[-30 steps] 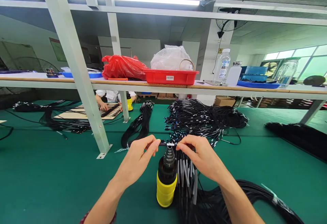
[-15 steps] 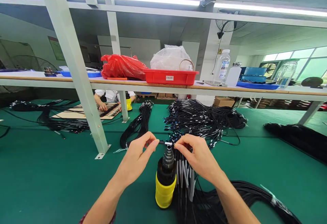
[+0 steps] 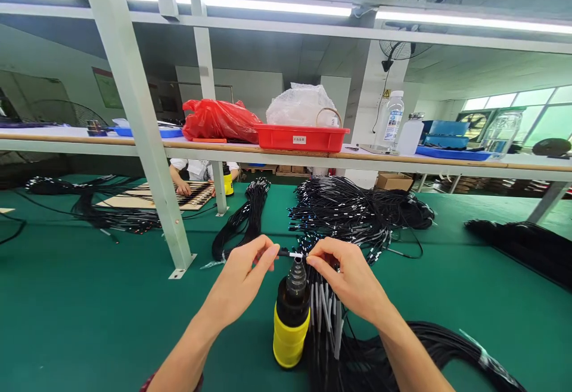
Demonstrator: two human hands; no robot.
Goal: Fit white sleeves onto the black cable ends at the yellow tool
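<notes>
A thin black cable (image 3: 283, 252) with a short white sleeve (image 3: 295, 255) is stretched level between my two hands. My left hand (image 3: 241, 279) pinches its left part between thumb and forefinger. On the other side, the fingertips of my right hand (image 3: 351, 276) close on the cable just right of the sleeve. Directly below stands a yellow and black heat gun (image 3: 291, 332), upright, its stepped metal nozzle (image 3: 297, 279) pointing up at the sleeve. Whether nozzle and sleeve touch, I cannot tell. Black cables with grey sleeves (image 3: 328, 314) lie beside the heat gun, partly behind my right forearm.
Bundles of black cables lie on the green table: a large pile (image 3: 357, 201), a bundle (image 3: 245, 216) and a dark bundle (image 3: 518, 249) at right. A white post (image 3: 147, 142) rises at left. Across the table, a co-worker's hand (image 3: 183, 188) is over a board (image 3: 129, 196).
The whole view has shifted slightly, so everything sits a little lower and further right. Both hands keep their pinch on the cable above the nozzle. The white sleeve looks slightly thinner.
</notes>
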